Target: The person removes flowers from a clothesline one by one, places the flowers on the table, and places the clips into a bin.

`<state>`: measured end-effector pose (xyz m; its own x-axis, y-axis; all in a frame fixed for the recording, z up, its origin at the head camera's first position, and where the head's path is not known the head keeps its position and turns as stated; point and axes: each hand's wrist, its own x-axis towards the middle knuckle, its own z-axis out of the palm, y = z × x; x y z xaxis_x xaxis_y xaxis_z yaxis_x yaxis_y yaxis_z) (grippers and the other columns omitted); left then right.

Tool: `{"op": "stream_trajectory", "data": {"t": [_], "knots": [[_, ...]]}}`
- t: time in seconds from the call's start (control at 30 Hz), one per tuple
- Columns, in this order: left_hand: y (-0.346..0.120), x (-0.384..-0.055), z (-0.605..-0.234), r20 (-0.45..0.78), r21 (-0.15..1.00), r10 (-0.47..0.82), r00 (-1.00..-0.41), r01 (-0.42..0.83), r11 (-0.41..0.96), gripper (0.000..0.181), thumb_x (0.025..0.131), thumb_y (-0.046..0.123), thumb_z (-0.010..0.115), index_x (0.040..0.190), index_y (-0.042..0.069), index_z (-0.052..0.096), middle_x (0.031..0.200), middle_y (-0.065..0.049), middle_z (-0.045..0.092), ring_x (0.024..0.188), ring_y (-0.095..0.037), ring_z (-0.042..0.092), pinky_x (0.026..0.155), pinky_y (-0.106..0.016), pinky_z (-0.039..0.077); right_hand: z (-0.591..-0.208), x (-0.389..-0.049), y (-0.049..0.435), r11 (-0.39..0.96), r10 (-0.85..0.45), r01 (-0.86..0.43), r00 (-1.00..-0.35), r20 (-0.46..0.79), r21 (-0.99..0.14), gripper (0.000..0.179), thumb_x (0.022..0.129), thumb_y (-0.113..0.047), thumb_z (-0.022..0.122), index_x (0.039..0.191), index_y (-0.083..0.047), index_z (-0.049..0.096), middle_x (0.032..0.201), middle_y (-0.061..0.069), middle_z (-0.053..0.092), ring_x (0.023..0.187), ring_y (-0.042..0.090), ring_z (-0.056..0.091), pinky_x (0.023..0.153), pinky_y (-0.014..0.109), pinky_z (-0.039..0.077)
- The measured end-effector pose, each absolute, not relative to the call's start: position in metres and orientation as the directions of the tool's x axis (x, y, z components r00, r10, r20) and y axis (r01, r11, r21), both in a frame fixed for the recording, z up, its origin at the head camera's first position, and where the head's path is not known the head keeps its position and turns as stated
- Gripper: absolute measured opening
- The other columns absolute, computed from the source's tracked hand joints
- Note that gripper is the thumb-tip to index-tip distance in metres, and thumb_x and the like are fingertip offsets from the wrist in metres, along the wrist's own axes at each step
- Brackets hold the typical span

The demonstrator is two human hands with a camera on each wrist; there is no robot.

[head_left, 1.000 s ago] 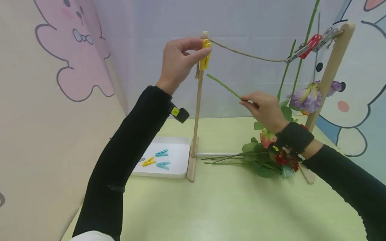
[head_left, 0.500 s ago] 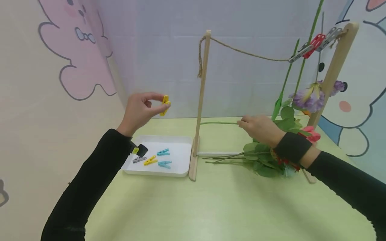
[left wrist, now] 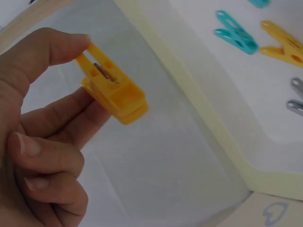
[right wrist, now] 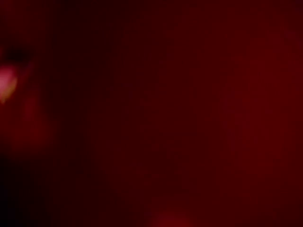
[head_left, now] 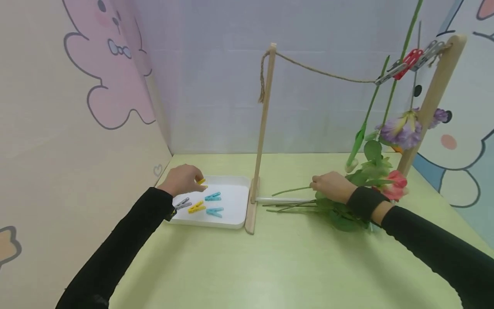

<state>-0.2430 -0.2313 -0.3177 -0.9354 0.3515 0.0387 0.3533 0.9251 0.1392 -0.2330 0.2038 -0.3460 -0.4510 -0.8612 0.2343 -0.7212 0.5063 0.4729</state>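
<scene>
My left hand [head_left: 180, 179] is over the white tray's far left part. It pinches a yellow clothespin [left wrist: 124, 97] by its handle ends between thumb and fingers. In the tray [head_left: 233, 218] lie two blue clothespins, a grey one and another yellow clothespin [head_left: 197, 207]. Low over the heap of flowers at the right, my right hand [head_left: 331, 187] grips a green flower stem [head_left: 290, 190] whose bare end points left. A pinkish-red flower [head_left: 394, 185] shows beyond my right wrist. Dark red blur fills the right wrist view and hides that hand there.
A wooden stand with a left post [head_left: 266, 116] and a right post [head_left: 436, 98] carries a sagging rope [head_left: 324, 74]. A red clothespin [head_left: 407, 63] and grey ones hold upside-down flowers, one purple [head_left: 401, 129], near the right post. Loose stems [head_left: 287, 207] lie below.
My left hand has come down and left from the rope's left end to the tray, still pinching the yellow clothespin. My right hand has lowered the stem toward the flower heap.
</scene>
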Motion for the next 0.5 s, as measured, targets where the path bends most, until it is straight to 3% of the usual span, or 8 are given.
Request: {"op": "stream_trajectory", "data": {"t": [0.13,0.23,0.5], "knots": [[-0.231,-0.251,-0.345,-0.076,0.05,0.336,-0.939,0.332,0.942,0.021,0.075,0.029,0.073,0.068,0.012,0.064,0.064,0.003,0.051,0.06,-0.014,0.045,0.051,-0.027,0.033,-0.359,-0.233,0.202,0.464,-0.883,-0.729,-0.429,0.193,0.504,0.013,0.072,-0.003,0.072,0.073,-0.012,0.063,0.067,0.0,0.052,0.051,0.011,0.049,0.046,0.022,0.04],[-0.228,-0.254,-0.361,-0.111,0.041,0.332,-0.937,0.329,0.943,0.022,0.074,0.029,0.074,0.066,0.012,0.063,0.062,0.004,0.045,0.059,-0.013,0.042,0.051,-0.026,0.028,-0.368,-0.233,0.201,0.454,-0.886,-0.736,-0.435,0.164,0.501,0.013,0.073,-0.005,0.072,0.071,-0.013,0.062,0.065,0.0,0.05,0.05,0.011,0.045,0.045,0.021,0.036],[-0.22,-0.256,-0.383,-0.182,0.049,0.365,-0.913,0.362,0.931,0.02,0.068,0.027,0.079,0.073,0.014,0.065,0.072,0.005,0.058,0.065,-0.013,0.049,0.058,-0.029,0.039,-0.382,-0.234,0.199,0.503,-0.863,-0.756,-0.465,0.196,0.419,0.01,0.075,-0.011,0.071,0.07,-0.013,0.063,0.062,-0.001,0.046,0.047,0.009,0.038,0.046,0.018,0.03]]}}
